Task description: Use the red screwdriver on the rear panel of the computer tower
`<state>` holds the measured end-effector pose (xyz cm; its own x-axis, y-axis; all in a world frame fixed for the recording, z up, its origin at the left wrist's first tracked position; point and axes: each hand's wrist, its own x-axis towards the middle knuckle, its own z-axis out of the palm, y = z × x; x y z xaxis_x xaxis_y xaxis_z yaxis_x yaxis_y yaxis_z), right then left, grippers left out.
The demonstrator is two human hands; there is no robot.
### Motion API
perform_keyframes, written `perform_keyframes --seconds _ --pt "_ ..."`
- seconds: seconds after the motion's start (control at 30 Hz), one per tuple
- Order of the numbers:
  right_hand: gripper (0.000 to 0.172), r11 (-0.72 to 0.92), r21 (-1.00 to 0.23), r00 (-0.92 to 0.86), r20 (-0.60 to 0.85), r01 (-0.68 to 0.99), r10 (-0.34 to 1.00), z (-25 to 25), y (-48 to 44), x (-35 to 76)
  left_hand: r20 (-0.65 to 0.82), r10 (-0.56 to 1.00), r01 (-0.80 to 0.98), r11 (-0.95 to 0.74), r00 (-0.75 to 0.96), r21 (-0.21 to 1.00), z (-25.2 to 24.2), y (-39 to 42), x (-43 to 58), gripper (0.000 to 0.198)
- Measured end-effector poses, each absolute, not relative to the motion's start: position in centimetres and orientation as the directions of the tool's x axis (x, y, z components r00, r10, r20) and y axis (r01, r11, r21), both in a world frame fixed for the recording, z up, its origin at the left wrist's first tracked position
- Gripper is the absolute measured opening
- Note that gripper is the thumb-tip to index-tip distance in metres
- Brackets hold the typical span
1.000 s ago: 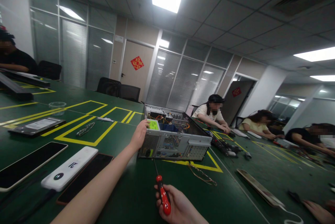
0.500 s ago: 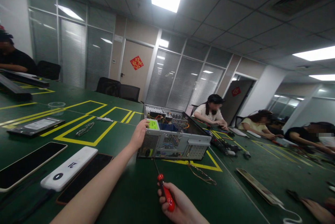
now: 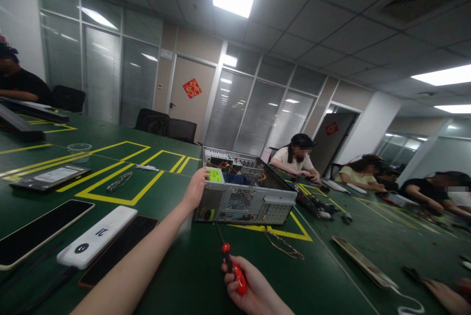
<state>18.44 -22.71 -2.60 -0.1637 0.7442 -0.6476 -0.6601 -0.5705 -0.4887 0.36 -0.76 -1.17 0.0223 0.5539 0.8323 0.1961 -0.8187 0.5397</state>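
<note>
An open grey computer case [image 3: 245, 197] lies on its side on the green table [image 3: 176, 275], its wiring showing on top. My left hand [image 3: 196, 188] rests on the case's near left top corner, by a green label, fingers curled over the edge. My right hand [image 3: 253, 288] is low in front of the case, closed round the red handle of a screwdriver [image 3: 230, 263]. The screwdriver's dark shaft points up toward the case's rear panel, its tip a little short of it.
A white power bank [image 3: 97, 236] and dark phones [image 3: 40, 229] lie at the left. Wire-rimmed glasses [image 3: 283, 246] lie beside the yellow floor-tape lines. A flat device with a cable [image 3: 364, 263] lies at the right. Several people work along the far right side and one at the far left.
My right hand and the screwdriver have shifted slightly; the handle sits a little lower and more tilted. My left hand stays on the case.
</note>
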Motion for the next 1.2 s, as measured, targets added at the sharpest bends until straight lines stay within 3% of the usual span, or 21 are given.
perform_keyframes --seconds 0.33,0.5,0.6,0.7,1.2 --pt "0.014 -0.591 -0.469 -0.296 -0.561 -0.656 0.773 -3.3 -22.5 19.2 0.832 0.554 0.195 -0.819 0.025 0.539 -1.3 -0.7 0.3 0.049" --pt "0.032 -0.537 -0.659 -0.274 -0.466 -0.527 0.841 -3.5 -23.1 18.7 0.839 0.544 0.198 -0.824 0.016 0.53 -1.4 -0.6 0.4 0.05" --pt "0.05 -0.394 -0.797 -0.194 -0.343 -0.458 0.919 -2.7 -23.6 18.1 0.84 0.542 0.194 -0.825 0.006 0.531 -1.5 -0.5 0.5 0.048" --pt "0.054 -0.24 -0.87 -0.079 -0.228 -0.43 0.97 -1.5 -23.8 18.0 0.84 0.542 0.187 -0.826 0.004 0.532 -1.6 -0.4 0.5 0.046" --pt "0.06 -0.151 -0.87 0.038 -0.191 -0.47 0.981 -0.4 -22.6 19.0 0.836 0.548 0.164 -0.824 -0.013 0.542 -1.7 -0.2 0.7 0.043"
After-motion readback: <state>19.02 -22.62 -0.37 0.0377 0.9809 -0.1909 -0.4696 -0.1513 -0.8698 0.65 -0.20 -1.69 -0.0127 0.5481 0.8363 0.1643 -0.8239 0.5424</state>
